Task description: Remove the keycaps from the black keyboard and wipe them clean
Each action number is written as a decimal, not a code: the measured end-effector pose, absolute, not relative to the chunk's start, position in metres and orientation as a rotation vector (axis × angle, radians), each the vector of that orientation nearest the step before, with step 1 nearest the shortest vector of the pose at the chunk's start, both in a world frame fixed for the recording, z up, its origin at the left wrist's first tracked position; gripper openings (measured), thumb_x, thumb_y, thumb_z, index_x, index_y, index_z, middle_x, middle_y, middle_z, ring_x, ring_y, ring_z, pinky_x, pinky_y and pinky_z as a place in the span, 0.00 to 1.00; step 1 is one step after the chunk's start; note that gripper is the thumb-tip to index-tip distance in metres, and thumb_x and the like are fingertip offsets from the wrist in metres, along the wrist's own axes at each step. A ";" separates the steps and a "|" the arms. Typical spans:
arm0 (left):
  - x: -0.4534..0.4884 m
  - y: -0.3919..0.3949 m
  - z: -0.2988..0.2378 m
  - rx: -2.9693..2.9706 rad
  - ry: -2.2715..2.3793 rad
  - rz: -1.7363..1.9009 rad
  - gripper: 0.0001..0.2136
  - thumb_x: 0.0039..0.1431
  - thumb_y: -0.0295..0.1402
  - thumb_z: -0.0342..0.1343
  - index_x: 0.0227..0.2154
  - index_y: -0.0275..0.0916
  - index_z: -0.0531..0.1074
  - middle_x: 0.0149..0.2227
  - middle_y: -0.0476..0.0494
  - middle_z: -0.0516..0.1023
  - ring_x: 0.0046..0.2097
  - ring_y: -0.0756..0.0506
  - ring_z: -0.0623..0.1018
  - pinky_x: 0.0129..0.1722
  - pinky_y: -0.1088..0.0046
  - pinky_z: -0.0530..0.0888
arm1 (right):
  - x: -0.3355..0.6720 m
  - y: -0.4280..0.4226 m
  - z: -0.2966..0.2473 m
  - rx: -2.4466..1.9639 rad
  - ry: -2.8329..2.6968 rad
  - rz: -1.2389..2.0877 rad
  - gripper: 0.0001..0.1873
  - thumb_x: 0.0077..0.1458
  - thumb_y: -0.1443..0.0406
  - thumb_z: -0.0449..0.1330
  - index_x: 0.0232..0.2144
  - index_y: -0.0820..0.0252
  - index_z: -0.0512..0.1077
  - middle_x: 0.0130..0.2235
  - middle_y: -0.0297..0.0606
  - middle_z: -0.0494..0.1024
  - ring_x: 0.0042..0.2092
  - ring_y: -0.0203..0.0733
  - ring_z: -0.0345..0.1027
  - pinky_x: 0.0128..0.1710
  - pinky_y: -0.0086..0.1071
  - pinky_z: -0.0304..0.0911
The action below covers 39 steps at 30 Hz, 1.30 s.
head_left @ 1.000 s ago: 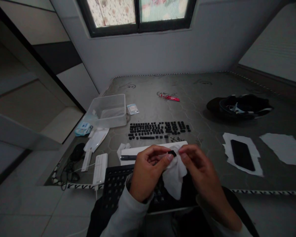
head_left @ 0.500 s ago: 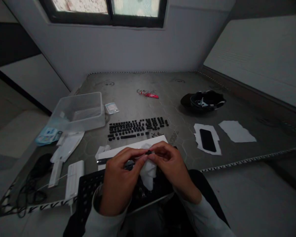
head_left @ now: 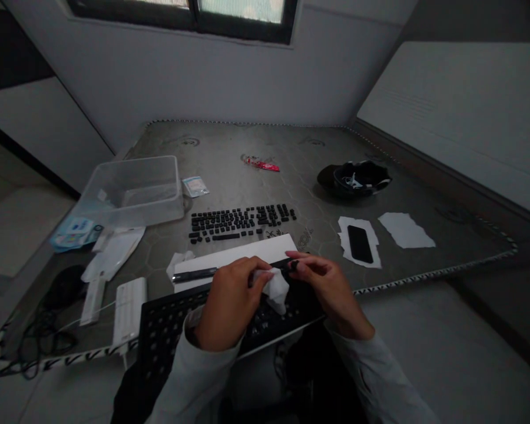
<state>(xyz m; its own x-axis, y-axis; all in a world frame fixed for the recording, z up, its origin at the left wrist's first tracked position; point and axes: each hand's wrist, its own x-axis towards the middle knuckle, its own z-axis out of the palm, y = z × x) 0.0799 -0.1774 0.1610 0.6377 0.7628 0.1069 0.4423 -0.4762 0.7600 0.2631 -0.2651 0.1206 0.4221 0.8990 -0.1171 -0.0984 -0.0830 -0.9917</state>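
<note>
My left hand (head_left: 236, 297) pinches a crumpled white tissue (head_left: 277, 291), which hangs below its fingertips. Just to the right, my right hand (head_left: 324, 282) holds a small black keycap (head_left: 294, 265) between thumb and fingers. Both hands are over a black keyboard (head_left: 170, 321) whose keycaps are off; it lies tilted at the table's front edge, toward my lap. Behind it many loose black keycaps (head_left: 223, 221) are laid out in rows on the table, with a long spacebar (head_left: 225, 237) in front of them. My hands and sleeves cover part of the keyboard.
A white sheet or box (head_left: 242, 254) with a dark bar lies behind the keyboard. At left stand a clear plastic bin (head_left: 135, 203), a white power strip (head_left: 129, 309) and a dark cable (head_left: 44, 335). At right are a phone (head_left: 360, 244) on paper and a black cap (head_left: 355, 178).
My hands have moved apart. The keycap has gone to the right in my right hand, while the tissue stays with the left. The whole view has shifted slightly.
</note>
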 end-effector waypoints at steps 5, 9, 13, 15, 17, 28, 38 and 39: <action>0.076 -0.173 0.148 2.338 0.995 0.393 0.06 0.61 0.31 0.54 0.38 0.43 0.76 0.38 0.47 0.80 0.41 0.44 0.78 0.43 0.69 0.69 | 0.311 -0.304 0.085 -1.796 -0.740 0.688 0.17 0.44 0.51 0.69 0.30 0.58 0.80 0.46 0.43 0.79 0.49 0.49 0.71 0.54 0.44 0.60; 0.078 -0.174 0.143 2.445 1.058 0.254 0.07 0.62 0.32 0.53 0.40 0.44 0.75 0.39 0.46 0.80 0.43 0.43 0.78 0.42 0.69 0.69 | 0.331 -0.318 0.066 -1.973 -0.822 0.576 0.18 0.45 0.50 0.67 0.30 0.58 0.81 0.45 0.45 0.79 0.50 0.52 0.70 0.55 0.45 0.58; 0.079 -0.176 0.143 2.525 1.075 0.166 0.07 0.63 0.34 0.52 0.41 0.43 0.74 0.38 0.45 0.79 0.42 0.42 0.78 0.39 0.68 0.68 | 0.325 -0.310 0.064 -2.089 -0.860 0.477 0.18 0.46 0.50 0.65 0.27 0.58 0.81 0.44 0.45 0.78 0.48 0.51 0.70 0.54 0.44 0.59; 0.079 -0.177 0.142 2.545 1.063 0.162 0.08 0.63 0.34 0.52 0.41 0.43 0.74 0.38 0.45 0.79 0.42 0.42 0.77 0.39 0.68 0.68 | 0.318 -0.304 0.065 -2.146 -0.868 0.415 0.18 0.45 0.50 0.65 0.26 0.58 0.81 0.44 0.46 0.78 0.46 0.50 0.71 0.52 0.43 0.60; 0.079 -0.178 0.141 2.561 1.059 0.174 0.08 0.63 0.34 0.52 0.41 0.43 0.74 0.38 0.45 0.79 0.42 0.42 0.77 0.39 0.69 0.68 | 0.312 -0.300 0.065 -2.187 -0.891 0.366 0.17 0.46 0.51 0.64 0.26 0.59 0.81 0.43 0.46 0.78 0.44 0.49 0.71 0.50 0.41 0.61; 0.076 -0.178 0.144 2.582 1.066 0.186 0.07 0.63 0.34 0.53 0.40 0.43 0.74 0.38 0.45 0.79 0.42 0.41 0.77 0.37 0.69 0.68 | 0.307 -0.297 0.064 -2.220 -0.982 0.348 0.15 0.48 0.53 0.63 0.24 0.57 0.80 0.39 0.45 0.80 0.40 0.49 0.73 0.45 0.40 0.64; 0.074 -0.178 0.142 2.590 1.071 0.215 0.07 0.63 0.34 0.52 0.39 0.44 0.74 0.37 0.45 0.79 0.41 0.42 0.78 0.36 0.69 0.67 | 0.311 -0.297 0.063 -2.212 -0.961 0.397 0.16 0.48 0.52 0.62 0.24 0.58 0.79 0.36 0.44 0.82 0.38 0.50 0.75 0.41 0.39 0.66; 0.074 -0.178 0.143 2.588 1.073 0.216 0.07 0.63 0.34 0.52 0.40 0.44 0.74 0.37 0.45 0.79 0.41 0.41 0.78 0.36 0.69 0.68 | 0.311 -0.297 0.062 -2.213 -0.965 0.393 0.16 0.48 0.52 0.62 0.24 0.58 0.79 0.36 0.44 0.82 0.38 0.50 0.75 0.42 0.40 0.65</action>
